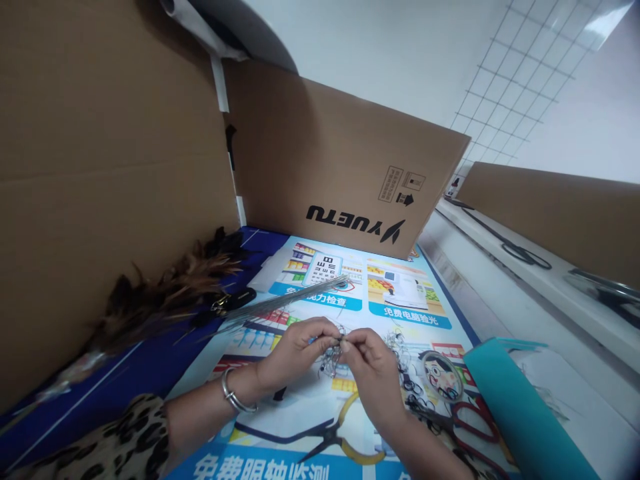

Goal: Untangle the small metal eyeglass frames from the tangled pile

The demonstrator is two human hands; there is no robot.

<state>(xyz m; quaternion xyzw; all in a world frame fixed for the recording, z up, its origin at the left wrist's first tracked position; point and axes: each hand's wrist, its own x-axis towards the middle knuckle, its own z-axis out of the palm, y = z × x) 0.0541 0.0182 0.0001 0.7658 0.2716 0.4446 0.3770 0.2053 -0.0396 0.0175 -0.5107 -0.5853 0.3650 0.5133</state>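
My left hand (pixel 303 347), with a silver bangle at the wrist, and my right hand (pixel 373 373) meet over the middle of the printed sheet (pixel 280 460). Thumb and fingers of both hands are pinched together on a small tangle of thin wire (pixel 330 365), whose loops hang below the fingertips. Its exact shape is partly hidden by the fingers. Below the hands lie pliers (pixel 333 437) with yellow handles, their jaws pointing left. More small wire pieces (pixel 397 350) lie to the right of my right hand.
A bundle of straight thin wires (pixel 295 297) lies beyond my left hand. Brown feathers (pixel 170 293) line the left cardboard wall. At right are a round clear dish (pixel 443 377), red-handled scissors (pixel 475 421) and a teal box (pixel 520 407). A cardboard panel (pixel 340 153) stands behind.
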